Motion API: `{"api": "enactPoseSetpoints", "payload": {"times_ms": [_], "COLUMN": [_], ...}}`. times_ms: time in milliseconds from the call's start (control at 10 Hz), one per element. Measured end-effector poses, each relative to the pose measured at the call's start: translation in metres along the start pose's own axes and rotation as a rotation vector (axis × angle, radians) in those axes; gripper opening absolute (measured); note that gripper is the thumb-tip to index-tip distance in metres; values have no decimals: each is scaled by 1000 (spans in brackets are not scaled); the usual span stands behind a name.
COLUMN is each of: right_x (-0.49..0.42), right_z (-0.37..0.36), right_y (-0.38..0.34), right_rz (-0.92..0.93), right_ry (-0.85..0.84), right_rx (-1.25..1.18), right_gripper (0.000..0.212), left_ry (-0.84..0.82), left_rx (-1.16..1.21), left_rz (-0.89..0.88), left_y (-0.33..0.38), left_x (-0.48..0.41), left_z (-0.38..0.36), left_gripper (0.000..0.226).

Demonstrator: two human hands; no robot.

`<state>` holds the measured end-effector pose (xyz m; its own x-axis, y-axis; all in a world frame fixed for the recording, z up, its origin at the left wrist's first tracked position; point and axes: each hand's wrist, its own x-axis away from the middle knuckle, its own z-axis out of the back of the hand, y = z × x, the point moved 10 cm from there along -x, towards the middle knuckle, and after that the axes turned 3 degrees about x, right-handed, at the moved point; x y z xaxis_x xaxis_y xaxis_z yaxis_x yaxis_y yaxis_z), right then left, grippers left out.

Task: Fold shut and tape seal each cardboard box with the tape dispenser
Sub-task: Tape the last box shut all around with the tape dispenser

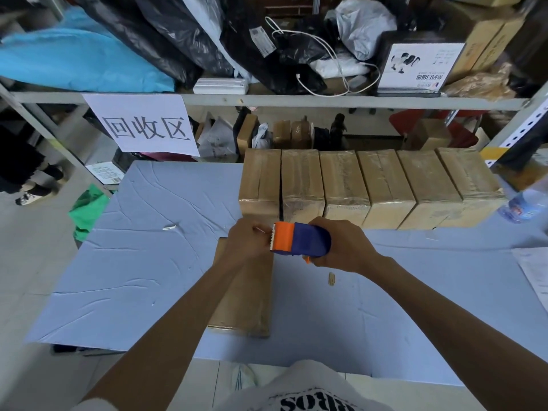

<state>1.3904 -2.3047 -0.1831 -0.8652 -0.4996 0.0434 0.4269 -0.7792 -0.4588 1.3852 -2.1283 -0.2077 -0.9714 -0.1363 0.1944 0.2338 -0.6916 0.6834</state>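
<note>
A cardboard box point(249, 301) lies lengthwise on the blue table point(133, 262), partly hidden under my left forearm. My right hand point(344, 244) grips the blue and orange tape dispenser point(299, 240) just above the box's far end. My left hand point(247, 240) is at the dispenser's toothed orange edge, fingers curled and pinching the tape end there. Several closed, taped boxes point(370, 185) stand side by side in a row along the table's far edge.
A metal shelf rack point(267, 99) with bags, cartons and a paper sign point(145, 126) stands behind the table. A plastic water bottle point(525, 203) lies at the right edge. Papers point(533, 271) lie at the right. A person's feet point(32, 191) show at the far left.
</note>
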Motion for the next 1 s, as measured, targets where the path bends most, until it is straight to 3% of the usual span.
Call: {"api": "enactPoseSetpoints", "payload": {"times_ms": [200, 500, 600, 700, 1000], "right_x": [-6, -19, -21, -26, -50], "right_z": [3, 7, 6, 6, 1], "right_y": [-1, 2, 0, 3, 9], "right_rz": [2, 0, 2, 7, 34], "right_ry": [53, 49, 0, -11, 12], "right_rx": [-13, -1, 15, 36, 19], "right_gripper": [57, 56, 60, 65, 56], "left_ry": [34, 71, 4, -37, 113], "left_rx": [169, 143, 250, 240, 217], "left_rz": [115, 87, 249, 291, 246], "left_y": [-8, 5, -20, -26, -9], "left_x": [-1, 0, -12, -15, -25], "left_z": [5, 12, 3, 1, 14], "left_gripper": [18, 19, 22, 26, 26]}}
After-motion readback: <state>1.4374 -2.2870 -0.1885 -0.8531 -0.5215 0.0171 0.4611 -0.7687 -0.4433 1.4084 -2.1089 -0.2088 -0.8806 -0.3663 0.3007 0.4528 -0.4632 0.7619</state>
